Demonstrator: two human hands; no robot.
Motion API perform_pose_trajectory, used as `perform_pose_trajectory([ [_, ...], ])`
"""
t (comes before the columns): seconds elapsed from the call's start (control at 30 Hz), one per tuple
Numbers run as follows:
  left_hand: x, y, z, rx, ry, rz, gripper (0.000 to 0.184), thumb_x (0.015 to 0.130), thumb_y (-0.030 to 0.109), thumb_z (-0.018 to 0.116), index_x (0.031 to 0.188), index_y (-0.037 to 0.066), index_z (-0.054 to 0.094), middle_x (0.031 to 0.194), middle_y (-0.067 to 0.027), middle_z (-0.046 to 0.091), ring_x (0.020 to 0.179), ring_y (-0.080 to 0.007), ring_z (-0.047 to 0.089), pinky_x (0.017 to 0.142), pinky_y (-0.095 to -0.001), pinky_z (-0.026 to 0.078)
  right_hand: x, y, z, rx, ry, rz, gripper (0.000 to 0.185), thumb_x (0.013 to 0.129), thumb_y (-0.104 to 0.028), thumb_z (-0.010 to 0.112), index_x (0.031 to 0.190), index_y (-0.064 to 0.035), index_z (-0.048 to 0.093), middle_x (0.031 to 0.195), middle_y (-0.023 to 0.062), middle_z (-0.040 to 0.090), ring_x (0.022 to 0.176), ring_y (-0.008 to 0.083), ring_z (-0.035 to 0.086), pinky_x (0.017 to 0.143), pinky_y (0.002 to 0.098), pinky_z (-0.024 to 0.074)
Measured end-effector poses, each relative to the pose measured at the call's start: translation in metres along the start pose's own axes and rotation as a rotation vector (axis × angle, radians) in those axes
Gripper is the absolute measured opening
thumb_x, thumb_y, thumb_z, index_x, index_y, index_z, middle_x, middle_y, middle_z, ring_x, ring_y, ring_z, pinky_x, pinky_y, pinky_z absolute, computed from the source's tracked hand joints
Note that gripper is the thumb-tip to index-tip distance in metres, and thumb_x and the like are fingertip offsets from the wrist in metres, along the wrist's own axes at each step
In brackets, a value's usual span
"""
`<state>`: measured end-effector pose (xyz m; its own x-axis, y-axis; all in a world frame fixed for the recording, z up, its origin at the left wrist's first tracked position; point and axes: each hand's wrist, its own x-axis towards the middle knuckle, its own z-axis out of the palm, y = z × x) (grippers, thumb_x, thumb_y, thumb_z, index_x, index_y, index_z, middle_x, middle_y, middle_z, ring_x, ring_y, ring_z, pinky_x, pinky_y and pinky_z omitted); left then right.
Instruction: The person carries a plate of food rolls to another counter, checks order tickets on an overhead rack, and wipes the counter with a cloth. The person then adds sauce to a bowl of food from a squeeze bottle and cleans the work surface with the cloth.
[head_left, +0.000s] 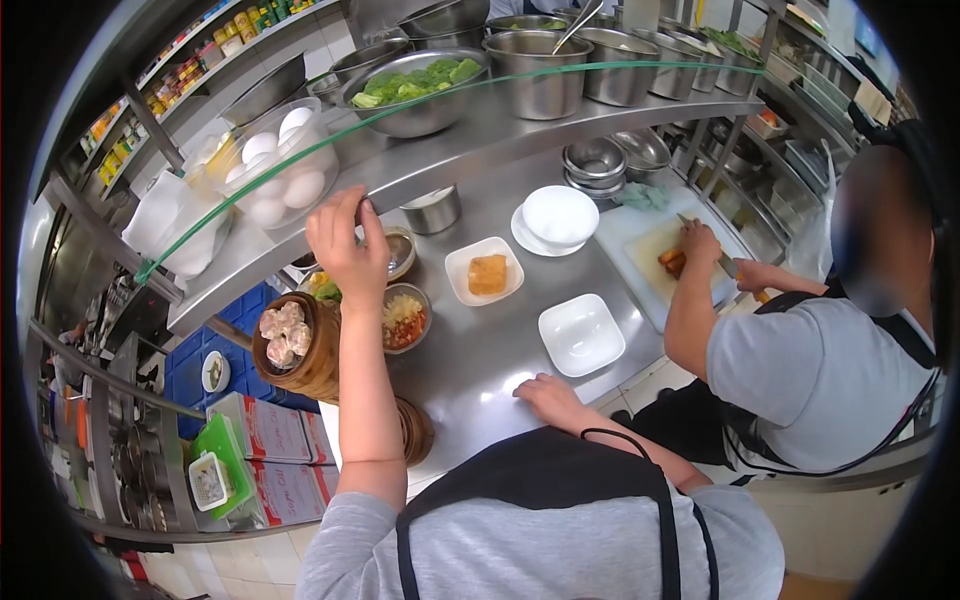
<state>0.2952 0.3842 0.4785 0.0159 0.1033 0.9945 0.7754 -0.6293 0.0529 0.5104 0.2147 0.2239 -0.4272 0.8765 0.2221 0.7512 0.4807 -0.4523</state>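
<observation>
My left hand (348,240) is raised to the front edge of the steel shelf (440,152), its fingers curled against that edge. Below it stand a bamboo steamer (318,372) holding several dumplings (286,334) and a bowl of chopped garlic and red bits (405,318). My right hand (552,400) lies flat near the front edge of the steel counter (470,375), fingers stretched out and holding nothing. Closest to it is a white square bowl (582,336) with nothing in it. A golden-brown block (487,274) sits in another white dish (456,262) farther back.
To the right, a co-worker's hands (702,243) work with a knife (728,262) and brown food on a white cutting board (640,225). Stacked white plates (560,218) stand near it. The shelf bears eggs (300,188), a bowl of greens (425,118) and steel pots (535,80).
</observation>
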Motion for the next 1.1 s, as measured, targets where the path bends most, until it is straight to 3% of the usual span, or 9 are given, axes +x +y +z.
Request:
perform_pose_trajectory([
  [0.07,0.0,0.001,0.0,-0.004,-0.002,0.003,0.018,0.071,0.0,0.059,0.089,0.004,0.061,0.085,-0.0078,0.061,0.077,-0.0229,0.053,0.072,-0.0324,0.038,-0.006,0.011,0.014,-0.076,-0.147,0.074,0.011,0.07,0.0,0.05,0.075,-0.0045,0.058,0.079,0.0105,0.058,0.081,0.0282,0.057,0.069,0.0386,0.0468],
  [0.2,0.0,-0.002,0.002,-0.011,0.002,0.019,0.017,0.071,0.0,0.059,0.088,0.004,0.062,0.087,-0.008,0.062,0.08,-0.0236,0.055,0.074,-0.0329,0.039,-0.005,0.006,0.011,-0.025,-0.162,0.064,0.01,0.07,0.001,0.05,0.074,-0.003,0.057,0.08,0.012,0.057,0.08,0.0305,0.057,0.068,0.0402,0.0473],
  [0.3,0.0,-0.001,0.002,-0.004,0.003,0.013,0.017,0.071,-0.001,0.058,0.087,0.003,0.062,0.088,-0.0083,0.062,0.082,-0.0242,0.055,0.075,-0.0335,0.039,0.0,0.001,0.007,0.039,-0.092,0.055,0.016,0.07,-0.002,0.051,0.083,-0.0046,0.061,0.084,0.0113,0.057,0.083,0.0296,0.057,0.071,0.0392,0.0467],
  [0.47,-0.001,-0.001,0.003,-0.003,0.007,0.013,0.017,0.071,-0.001,0.058,0.087,0.003,0.062,0.087,-0.0083,0.062,0.082,-0.0246,0.055,0.075,-0.0338,0.039,-0.003,0.011,0.017,-0.028,-0.307,0.208,0.019,0.07,-0.001,0.051,0.086,-0.0037,0.061,0.089,0.0127,0.055,0.085,0.0304,0.057,0.072,0.0393,0.0467],
  [0.8,-0.001,-0.001,0.003,0.005,-0.006,0.004,0.018,0.072,-0.002,0.058,0.089,0.003,0.061,0.088,-0.0083,0.062,0.084,-0.0252,0.055,0.076,-0.0349,0.039,-0.007,0.019,0.024,0.001,-0.307,0.204,0.022,0.069,0.0,0.05,0.087,-0.0033,0.061,0.091,0.0136,0.055,0.085,0.0312,0.057,0.073,0.0395,0.0468],
  [0.97,-0.001,-0.002,0.003,0.0,-0.006,0.01,0.018,0.072,-0.002,0.057,0.089,0.002,0.061,0.088,-0.0085,0.062,0.084,-0.0253,0.055,0.077,-0.0349,0.039,-0.014,0.027,0.042,0.082,-0.159,0.211,0.022,0.069,0.001,0.049,0.086,-0.003,0.062,0.092,0.0139,0.055,0.084,0.0315,0.057,0.073,0.0396,0.0469],
  [1.1,-0.001,0.0,0.003,-0.001,0.003,0.017,0.018,0.072,-0.002,0.057,0.089,0.002,0.061,0.088,-0.0084,0.062,0.085,-0.0249,0.055,0.077,-0.0349,0.039,-0.005,0.018,0.021,0.02,-0.291,0.199,0.022,0.069,0.001,0.049,0.086,-0.0033,0.062,0.091,0.0138,0.056,0.084,0.0316,0.058,0.073,0.0396,0.0469],
])
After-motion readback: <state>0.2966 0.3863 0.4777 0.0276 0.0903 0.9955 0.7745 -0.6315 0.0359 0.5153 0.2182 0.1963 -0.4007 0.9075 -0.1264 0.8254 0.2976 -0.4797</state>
